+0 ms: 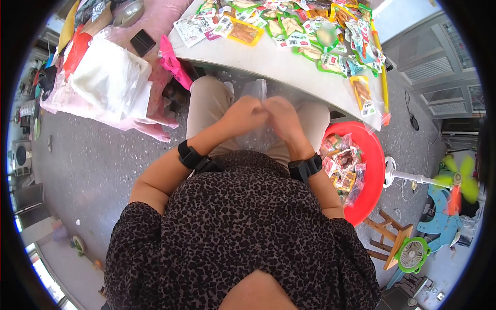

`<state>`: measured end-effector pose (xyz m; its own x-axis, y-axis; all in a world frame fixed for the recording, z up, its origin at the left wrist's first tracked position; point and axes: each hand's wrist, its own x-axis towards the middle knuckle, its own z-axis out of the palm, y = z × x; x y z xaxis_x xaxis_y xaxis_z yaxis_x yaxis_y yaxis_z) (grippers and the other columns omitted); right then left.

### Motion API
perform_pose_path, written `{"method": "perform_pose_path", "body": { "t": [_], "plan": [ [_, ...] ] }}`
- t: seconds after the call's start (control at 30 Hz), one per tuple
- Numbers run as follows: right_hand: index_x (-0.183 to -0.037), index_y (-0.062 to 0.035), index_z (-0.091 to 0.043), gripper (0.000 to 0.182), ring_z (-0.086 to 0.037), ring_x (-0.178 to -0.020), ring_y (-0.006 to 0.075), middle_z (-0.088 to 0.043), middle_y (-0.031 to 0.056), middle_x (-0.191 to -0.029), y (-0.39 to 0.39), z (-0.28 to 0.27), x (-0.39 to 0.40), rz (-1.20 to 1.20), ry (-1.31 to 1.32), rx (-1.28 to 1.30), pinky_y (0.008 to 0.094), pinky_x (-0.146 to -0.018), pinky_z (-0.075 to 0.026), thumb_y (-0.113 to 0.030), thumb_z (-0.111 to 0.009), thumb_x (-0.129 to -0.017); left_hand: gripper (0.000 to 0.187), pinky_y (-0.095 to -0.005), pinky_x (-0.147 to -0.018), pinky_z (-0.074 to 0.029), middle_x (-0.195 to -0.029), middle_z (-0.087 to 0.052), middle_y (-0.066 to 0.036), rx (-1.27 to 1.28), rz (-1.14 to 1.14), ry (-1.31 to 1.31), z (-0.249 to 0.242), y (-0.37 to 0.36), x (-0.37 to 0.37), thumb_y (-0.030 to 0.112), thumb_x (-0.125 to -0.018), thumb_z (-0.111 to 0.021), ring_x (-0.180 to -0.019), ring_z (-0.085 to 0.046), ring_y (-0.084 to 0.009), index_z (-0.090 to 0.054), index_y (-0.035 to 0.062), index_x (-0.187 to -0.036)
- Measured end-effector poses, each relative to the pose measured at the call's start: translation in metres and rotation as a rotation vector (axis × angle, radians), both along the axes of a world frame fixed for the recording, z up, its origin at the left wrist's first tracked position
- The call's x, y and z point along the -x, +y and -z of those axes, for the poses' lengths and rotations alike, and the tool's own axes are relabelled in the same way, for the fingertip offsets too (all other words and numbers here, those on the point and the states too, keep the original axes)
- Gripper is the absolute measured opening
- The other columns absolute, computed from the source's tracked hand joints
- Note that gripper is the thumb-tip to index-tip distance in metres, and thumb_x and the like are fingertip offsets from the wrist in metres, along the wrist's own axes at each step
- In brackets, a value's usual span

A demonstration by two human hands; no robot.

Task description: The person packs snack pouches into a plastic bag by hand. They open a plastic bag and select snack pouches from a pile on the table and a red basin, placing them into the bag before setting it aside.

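Observation:
Over my lap, a clear plastic bag point(256, 89) is held between both hands, its top edge standing above the fingers and its lower part hanging below them. My left hand point(249, 114) is closed, pinching the bag near its middle. Right beside it, my right hand point(281, 114) is closed on the bag too, slightly blurred, with its fingertips mostly hidden. Beyond the hands, small sealed food packets point(289, 26) in green, yellow and white lie heaped on the pale table point(227, 57). One yellow packet point(363, 95) lies apart near the table's right corner.
A red tub point(374, 170) of packets stands on the floor at my right. To the left, a pink-covered table point(165, 15) bears white plastic bags point(108, 77) and a dark phone-like object point(142, 42). A fan point(457, 178) and wooden stool point(392, 240) are at right.

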<state>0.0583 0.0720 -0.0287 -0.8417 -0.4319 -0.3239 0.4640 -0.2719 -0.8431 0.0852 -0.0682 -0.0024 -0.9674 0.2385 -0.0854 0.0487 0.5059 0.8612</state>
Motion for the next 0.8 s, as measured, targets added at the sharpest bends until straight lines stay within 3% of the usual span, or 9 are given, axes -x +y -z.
{"method": "perform_pose_path", "body": {
  "t": [0.2,0.4,0.5,0.6,0.7,0.8],
  "plan": [
    [-0.08,-0.002,-0.052,0.012,-0.051,-0.07,0.0134,-0.052,0.0054,-0.076,0.002,0.001,-0.002,0.003,-0.022,-0.054,0.0247,-0.058,-0.044,-0.013,-0.049,-0.077,0.017,-0.0224,-0.052,-0.035,-0.066,-0.045,-0.003,-0.184,-0.004,-0.174,0.011,-0.004,-0.001,0.017,-0.071,-0.057,-0.06,-0.043,-0.0083,-0.051,0.0017,-0.066],
    [-0.079,-0.0011,-0.052,0.015,-0.051,-0.07,0.014,-0.052,0.0059,-0.078,0.003,0.001,-0.008,-0.003,-0.022,0.026,0.0255,-0.059,-0.044,-0.016,-0.049,-0.077,0.013,-0.0208,-0.049,-0.033,-0.064,-0.042,0.002,-0.259,-0.097,-0.164,0.028,-0.005,-0.006,0.015,-0.073,-0.054,-0.057,-0.038,-0.0048,-0.051,0.0029,-0.068],
    [-0.079,-0.0012,-0.052,0.016,-0.052,-0.069,0.0142,-0.052,0.0072,-0.079,0.003,-0.001,-0.006,-0.144,0.114,-0.29,0.0251,-0.058,-0.044,-0.017,-0.049,-0.077,0.011,-0.0199,-0.05,-0.032,-0.062,-0.041,0.003,-0.238,-0.064,-0.084,0.03,-0.003,-0.007,0.012,-0.074,-0.051,-0.057,-0.036,-0.0037,-0.049,0.0041,-0.067],
    [-0.078,-0.0006,-0.052,0.015,-0.052,-0.066,0.0138,-0.053,0.007,-0.077,0.005,-0.002,-0.004,-0.077,0.094,-0.229,0.0242,-0.057,-0.043,-0.015,-0.05,-0.077,0.01,-0.0198,-0.052,-0.033,-0.061,-0.042,0.002,-0.272,-0.049,-0.155,0.025,-0.008,-0.005,0.009,-0.073,-0.049,-0.059,-0.037,-0.0039,-0.048,0.005,-0.065],
    [-0.078,-0.0004,-0.052,0.013,-0.051,-0.064,0.0129,-0.054,0.0057,-0.072,0.012,0.007,0.006,-0.034,0.06,-0.121,0.0229,-0.056,-0.042,-0.013,-0.05,-0.077,0.007,-0.0209,-0.052,-0.034,-0.064,-0.045,0.001,-0.375,-0.158,-0.063,0.025,-0.019,-0.002,0.005,-0.071,-0.048,-0.059,-0.04,-0.0051,-0.047,0.0051,-0.064],
    [-0.077,-0.001,-0.053,0.01,-0.051,-0.063,0.0118,-0.054,0.0037,-0.069,0.019,0.001,0.019,0.012,0.14,-0.099,0.0215,-0.057,-0.041,-0.01,-0.05,-0.077,0.008,-0.0242,-0.052,-0.037,-0.063,-0.048,-0.009,-0.401,-0.276,-0.023,0.014,-0.036,0.008,0.008,-0.066,-0.053,-0.059,-0.047,-0.0136,-0.047,0.0034,-0.063]
  ]
}}
